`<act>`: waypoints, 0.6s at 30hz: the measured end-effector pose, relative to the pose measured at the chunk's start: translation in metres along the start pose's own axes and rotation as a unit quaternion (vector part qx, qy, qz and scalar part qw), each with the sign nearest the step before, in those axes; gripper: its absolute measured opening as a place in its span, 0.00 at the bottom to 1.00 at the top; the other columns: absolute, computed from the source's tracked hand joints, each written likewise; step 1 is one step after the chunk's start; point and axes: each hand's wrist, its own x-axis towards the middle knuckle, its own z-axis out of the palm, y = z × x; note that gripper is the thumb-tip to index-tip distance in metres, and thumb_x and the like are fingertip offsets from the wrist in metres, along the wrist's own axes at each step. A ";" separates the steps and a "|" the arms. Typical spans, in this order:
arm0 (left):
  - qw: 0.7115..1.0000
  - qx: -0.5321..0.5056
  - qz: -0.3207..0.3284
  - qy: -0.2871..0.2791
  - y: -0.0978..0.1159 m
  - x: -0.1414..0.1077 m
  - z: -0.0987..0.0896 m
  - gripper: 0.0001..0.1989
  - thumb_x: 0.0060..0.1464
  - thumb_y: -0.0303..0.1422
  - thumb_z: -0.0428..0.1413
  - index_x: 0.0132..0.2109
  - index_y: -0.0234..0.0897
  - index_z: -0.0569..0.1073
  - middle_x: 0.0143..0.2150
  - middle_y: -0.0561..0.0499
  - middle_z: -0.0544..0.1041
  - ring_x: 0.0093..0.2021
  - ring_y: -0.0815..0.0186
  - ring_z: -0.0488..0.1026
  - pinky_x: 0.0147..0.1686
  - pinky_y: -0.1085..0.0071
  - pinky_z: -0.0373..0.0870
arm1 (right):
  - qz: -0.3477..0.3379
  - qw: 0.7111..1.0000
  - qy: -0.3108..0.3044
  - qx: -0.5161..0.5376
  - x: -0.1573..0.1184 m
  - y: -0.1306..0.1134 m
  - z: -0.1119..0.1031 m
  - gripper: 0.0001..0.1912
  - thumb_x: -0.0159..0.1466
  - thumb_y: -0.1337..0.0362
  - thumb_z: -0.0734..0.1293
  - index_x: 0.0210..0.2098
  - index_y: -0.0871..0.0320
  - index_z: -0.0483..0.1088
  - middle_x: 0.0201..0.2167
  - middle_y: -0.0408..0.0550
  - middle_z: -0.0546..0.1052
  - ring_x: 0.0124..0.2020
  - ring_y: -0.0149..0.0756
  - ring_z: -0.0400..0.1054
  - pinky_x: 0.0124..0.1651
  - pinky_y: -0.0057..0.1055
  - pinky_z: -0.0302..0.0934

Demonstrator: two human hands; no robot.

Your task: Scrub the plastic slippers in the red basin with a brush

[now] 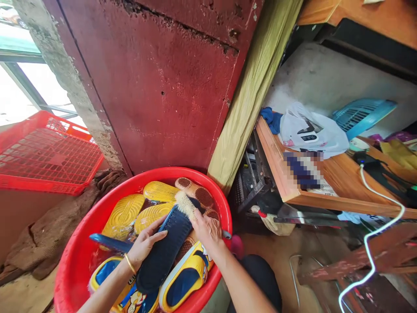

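A dark navy slipper (167,248) lies sole up over a red basin (70,248) of water. My left hand (146,243) grips its left edge, thumb across the sole. In my right hand (206,228) is a scrub brush (185,204) with pale bristles, which touch the upper end of the sole; its grey handle end (227,234) sticks out past the wrist. Around the slipper float yellow-soled slippers (124,213), brown-soled slippers (195,191) and a yellow and blue cartoon slipper (184,282). Another dark blue slipper (109,242) shows partly beside my left wrist.
Behind the basin stands a worn red door (163,87) with a yellow-green curtain (250,100) beside it. A red plastic crate (48,156) is at left, above brown sacking (52,230). On the right, a wooden desk (352,182) holds a white plastic bag (312,130); a white cable (366,243) hangs down.
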 end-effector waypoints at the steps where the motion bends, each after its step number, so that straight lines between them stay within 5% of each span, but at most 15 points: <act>1: 1.000 0.004 0.002 0.000 -0.001 0.000 0.001 0.46 0.36 0.46 0.69 0.65 0.41 0.71 0.55 0.45 0.82 0.51 0.46 0.80 0.51 0.54 0.78 | 0.022 1.000 0.001 -0.003 0.007 0.006 -0.002 0.22 0.76 0.53 0.54 0.65 0.51 0.64 0.42 0.54 0.82 0.40 0.41 0.79 0.42 0.32 0.68; 6: 0.999 -0.003 0.033 0.029 -0.007 -0.002 -0.001 0.45 0.39 0.46 0.69 0.65 0.42 0.70 0.56 0.45 0.81 0.55 0.44 0.78 0.54 0.51 0.77 | 0.094 0.995 0.022 -0.012 0.012 0.007 -0.005 0.22 0.77 0.57 0.52 0.65 0.57 0.63 0.41 0.58 0.82 0.41 0.41 0.79 0.42 0.32 0.69; 11: 0.993 0.030 0.083 0.076 -0.012 -0.006 -0.004 0.42 0.37 0.48 0.70 0.61 0.39 0.75 0.59 0.45 0.80 0.62 0.44 0.72 0.60 0.55 0.73 | -0.019 1.000 0.013 0.007 -0.005 -0.013 0.002 0.25 0.75 0.59 0.55 0.69 0.57 0.56 0.42 0.59 0.82 0.39 0.46 0.79 0.41 0.36 0.70; 15: 0.993 -0.002 0.064 0.098 -0.013 -0.007 0.000 0.42 0.37 0.46 0.70 0.61 0.39 0.73 0.58 0.45 0.81 0.62 0.44 0.73 0.56 0.56 0.76 | 0.053 0.998 -0.036 0.005 -0.005 0.002 0.000 0.20 0.74 0.66 0.54 0.61 0.60 0.66 0.38 0.60 0.82 0.40 0.46 0.80 0.42 0.36 0.70; 18: 0.993 -0.024 0.055 0.097 -0.012 -0.005 0.002 0.41 0.35 0.46 0.71 0.59 0.39 0.75 0.56 0.44 0.81 0.61 0.44 0.74 0.52 0.58 0.78 | 0.085 0.996 -0.037 0.012 -0.004 0.018 -0.001 0.21 0.75 0.62 0.53 0.62 0.60 0.65 0.38 0.60 0.83 0.41 0.46 0.79 0.43 0.36 0.70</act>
